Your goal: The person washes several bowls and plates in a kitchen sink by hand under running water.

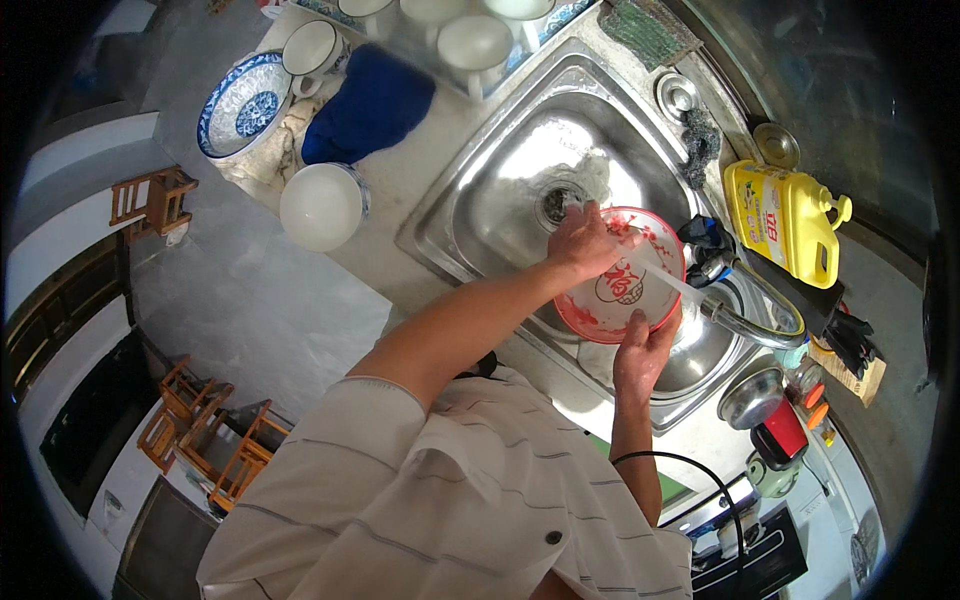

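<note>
A white enamel-style basin (pixel 651 294) with a red rim, red flowers and a red printed character is tilted over the stainless steel sink (pixel 499 202). My right hand (pixel 643 352) grips its lower rim, thumb on the inside. My left hand (pixel 589 241) lies across its upper left rim, with the thumb over the inside; whether those fingers grip the rim is unclear. Water (pixel 664 276) runs from the curved chrome faucet (pixel 750 328) into the basin near my left thumb. The drain (pixel 556 204) shows just beyond my left fingertips.
Left on the counter are a white bowl (pixel 322 208), a blue cloth (pixel 375 105), a blue-patterned bowl (pixel 247 105) and a mug (pixel 311 49). Several cups stand on a tray (pixel 499 88). A yellow detergent jug (pixel 784 217), scouring pad (pixel 702 146) and metal bowl (pixel 750 397) line the right.
</note>
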Demonstrator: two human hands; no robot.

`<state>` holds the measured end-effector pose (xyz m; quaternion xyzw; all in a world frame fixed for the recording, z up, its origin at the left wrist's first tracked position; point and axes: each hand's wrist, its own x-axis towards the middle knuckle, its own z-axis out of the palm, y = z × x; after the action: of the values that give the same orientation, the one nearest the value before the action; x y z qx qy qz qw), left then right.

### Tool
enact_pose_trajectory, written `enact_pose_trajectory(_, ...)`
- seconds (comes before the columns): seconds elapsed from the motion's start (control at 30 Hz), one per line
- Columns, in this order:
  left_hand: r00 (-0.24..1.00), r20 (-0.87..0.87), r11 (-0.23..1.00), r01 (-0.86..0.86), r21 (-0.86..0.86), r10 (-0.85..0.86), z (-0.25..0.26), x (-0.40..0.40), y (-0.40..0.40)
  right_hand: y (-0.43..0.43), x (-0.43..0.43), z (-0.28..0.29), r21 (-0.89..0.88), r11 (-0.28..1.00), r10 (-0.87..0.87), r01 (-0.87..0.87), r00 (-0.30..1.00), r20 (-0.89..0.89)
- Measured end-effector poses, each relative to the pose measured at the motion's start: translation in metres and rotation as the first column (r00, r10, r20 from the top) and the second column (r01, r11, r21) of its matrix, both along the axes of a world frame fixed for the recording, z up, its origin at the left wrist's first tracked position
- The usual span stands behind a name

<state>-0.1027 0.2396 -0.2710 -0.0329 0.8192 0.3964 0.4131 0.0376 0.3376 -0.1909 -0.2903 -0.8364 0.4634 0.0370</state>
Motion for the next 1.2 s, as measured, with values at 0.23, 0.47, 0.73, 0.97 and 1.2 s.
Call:
enact_pose_trajectory(0.23, 0.981, -0.194, 0.995, 0.024, 0.099, -0.005, 0.0, 0.044, -0.003, 0.01, -0.009, -0.01, -0.132, 0.973, -0.187, 0.191, 0.982, 0.036)
enact_pose_trajectory(0.47, 0.99, 0.087, 0.993, -0.115, 0.007, 0.114, -0.021, -0.009, -0.008, -0.007, -0.018, -0.004, -0.107, 0.983, -0.157, 0.151, 0.986, -0.055)
enact_pose_trajectory(0.73, 0.923, -0.096, 0.917, -0.349, 0.193, 0.372, -0.026, 0.065, 0.015, 0.003, -0.024, -0.021, -0.202, 0.954, -0.243, 0.223, 0.967, -0.079)
enact_pose_trajectory(0.97, 0.985, -0.136, 0.994, -0.108, 0.022, 0.11, 0.008, 0.001, 0.006, -0.006, -0.036, -0.019, -0.113, 0.968, -0.235, 0.225, 0.969, -0.082)
enact_pose_trajectory(1.2, 0.982, 0.079, 0.906, -0.189, 0.378, 0.172, -0.035, -0.011, -0.016, -0.004, -0.032, -0.017, -0.178, 0.96, -0.228, 0.217, 0.973, -0.043)
